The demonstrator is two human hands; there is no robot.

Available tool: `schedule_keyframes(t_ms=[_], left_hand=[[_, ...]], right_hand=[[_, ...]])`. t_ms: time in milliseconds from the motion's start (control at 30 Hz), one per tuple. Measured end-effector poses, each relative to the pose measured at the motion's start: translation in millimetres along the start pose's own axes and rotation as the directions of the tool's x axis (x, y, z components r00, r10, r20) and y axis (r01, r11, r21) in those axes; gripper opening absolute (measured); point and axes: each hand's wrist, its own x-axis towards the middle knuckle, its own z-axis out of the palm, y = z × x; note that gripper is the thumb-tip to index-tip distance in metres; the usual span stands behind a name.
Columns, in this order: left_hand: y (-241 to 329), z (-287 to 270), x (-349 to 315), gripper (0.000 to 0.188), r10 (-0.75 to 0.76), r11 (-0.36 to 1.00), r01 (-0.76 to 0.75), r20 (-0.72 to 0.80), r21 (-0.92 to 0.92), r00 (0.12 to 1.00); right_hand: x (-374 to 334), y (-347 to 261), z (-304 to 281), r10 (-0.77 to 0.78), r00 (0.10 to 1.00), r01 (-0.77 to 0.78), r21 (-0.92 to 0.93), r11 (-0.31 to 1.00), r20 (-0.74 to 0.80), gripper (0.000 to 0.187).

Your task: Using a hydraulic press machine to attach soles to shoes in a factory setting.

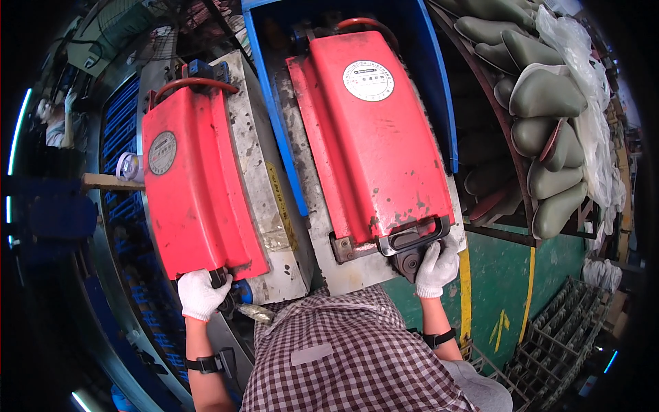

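Note:
Two red machine covers with round dial-like labels are in front of me, the left cover (189,206) and the right cover (384,158). My left hand (202,294), in a white knit glove, is closed round a black handle (218,277) at the near edge of the left cover. At the right cover's near edge is a wide black handle (412,237) above a dark metal latch piece (410,264). My right hand (436,270), gloved the same way, grips this handle's right end. Its fingertips are partly hidden.
Both covers sit on scuffed metal bases, with a blue frame (453,117) round the right one. Olive-green shoe-shaped pieces (549,93) fill a rack at right, under plastic sheeting (583,75). A wire rack (559,350) stands on the green floor. Another person (60,120) is far left.

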Motion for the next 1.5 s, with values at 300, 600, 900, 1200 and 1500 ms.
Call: schedule_keyframes(t_ms=[300, 600, 900, 1200, 1500], left_hand=[[-2.9, 4.5, -1.0, 0.024, 0.005, 1.0, -0.005, -0.012, 0.029, 1.0], [0.2, 2.8, 0.8, 0.026, 0.014, 1.0, -0.014, -0.043, 0.012, 0.999], [-2.6, 5.2, -0.5, 0.03, -0.001, 1.0, 0.002, -0.045, 0.029, 0.999], [-6.3, 6.6, -1.6, 0.034, -0.031, 0.998, 0.033, -0.047, 0.044, 0.998], [2.3, -10.4, -3.9, 0.043, -0.044, 0.995, 0.038, 0.065, 0.091, 0.997]], right_hand=[[2.3, -0.6, -2.7, 0.036, 0.995, -0.033, -0.031, 0.999, 0.093, 0.023], [3.0, 0.3, -2.4, 0.012, 0.998, -0.009, -0.039, 0.999, 0.069, 0.019], [5.3, -3.0, -3.9, 0.025, 0.997, -0.023, -0.026, 0.999, 0.078, 0.014], [6.2, -7.6, -5.1, 0.009, 1.0, -0.009, -0.001, 1.0, 0.021, 0.01], [-7.2, -11.7, 9.6, 0.053, 0.982, 0.027, 0.41, 0.912, -0.182, 0.008]])
